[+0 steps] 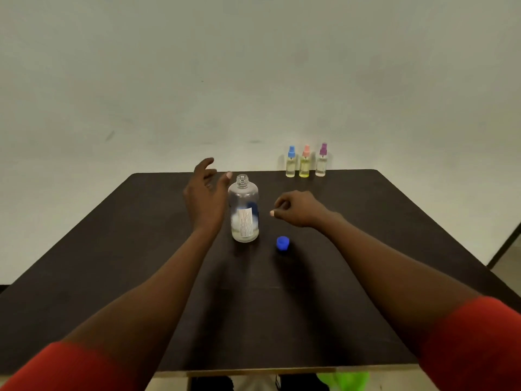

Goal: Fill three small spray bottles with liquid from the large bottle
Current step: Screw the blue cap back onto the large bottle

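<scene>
**Left hand (207,190) spread open, right hand (296,208) curled, neither holding the large bottle (244,210)**

Left fingers are straight and fanned just left of the bottle's neck; whether the thumb touches it is unclear. The right hand hovers to the bottle's right, fingers curled in with the thumb against the forefinger, gripping nothing.

The bottle stands upright mid-table between the hands. It is clear and round-shouldered, with an open threaded neck, a white printed label and a little liquid at its base. A ribbed blue cap (282,243) lies just beside it, nearer the viewer.

Well apart at the far edge, three small clear cylinders stand in a row, holding yellowish liquid: the blue-topped spray bottle (291,163), pink-topped spray bottle (305,165) and purple-topped spray bottle (322,162). The table (112,249) is dark and matte.
</scene>
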Available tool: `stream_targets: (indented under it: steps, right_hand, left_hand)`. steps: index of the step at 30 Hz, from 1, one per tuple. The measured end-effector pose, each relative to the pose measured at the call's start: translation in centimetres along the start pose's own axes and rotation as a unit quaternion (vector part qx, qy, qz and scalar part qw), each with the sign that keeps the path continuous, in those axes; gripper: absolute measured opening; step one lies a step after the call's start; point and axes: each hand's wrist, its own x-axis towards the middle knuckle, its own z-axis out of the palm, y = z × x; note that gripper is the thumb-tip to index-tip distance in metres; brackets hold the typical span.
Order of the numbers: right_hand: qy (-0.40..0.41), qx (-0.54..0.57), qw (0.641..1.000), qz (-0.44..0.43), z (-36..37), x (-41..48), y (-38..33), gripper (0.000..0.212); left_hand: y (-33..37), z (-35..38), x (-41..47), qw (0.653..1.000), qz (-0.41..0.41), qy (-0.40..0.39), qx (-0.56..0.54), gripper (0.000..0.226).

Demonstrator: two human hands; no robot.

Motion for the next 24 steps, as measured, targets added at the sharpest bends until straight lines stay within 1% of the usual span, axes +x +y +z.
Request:
stream_targets:
  steps: [4,9,12,15,19,21,24]
  right_hand:
    - [-0.063,-0.011,0.998,0.026,1.6,-1.5,0.2,0.046]
    - [-0.085,-0.036,0.995,0.037,3.5,-2.6,0.6,0.052]
    - [-0.067,-0.027,0.997,0.03,4.1,-3.1,0.9,0.044]
    - [-0.056,-0.023,0.998,0.021,4.4,-3.2,1.1,0.035]
    - [0.014,0.023,0.999,0.028,4.1,-2.9,0.7,0.042]
    - [0.048,0.045,0.998,0.008,3.2,-2.5,0.3,0.04]
    - [0.1,0.045,0.993,-0.034,1.2,-1.9,-0.9,0.032]
  left_hand:
    - [-2.2,-1.3,-2.2,0.999,-0.032,-0.027,0.001,0.058]
    - [-3.9,-1.6,-4.3,0.994,-0.078,-0.068,-0.033,0.07]
    - [-4.8,-1.3,-5.4,0.989,-0.103,-0.092,-0.061,0.078]
    - [-5.3,-1.2,-5.9,0.986,-0.105,-0.109,-0.075,0.083]
    - [-5.8,-0.8,-5.8,0.982,-0.096,-0.149,-0.065,0.091]
    - [-6.1,-0.5,-5.5,0.979,-0.095,-0.164,-0.073,0.094]
    - [-6.2,0.0,-5.2,0.976,-0.083,-0.179,-0.088,0.092]
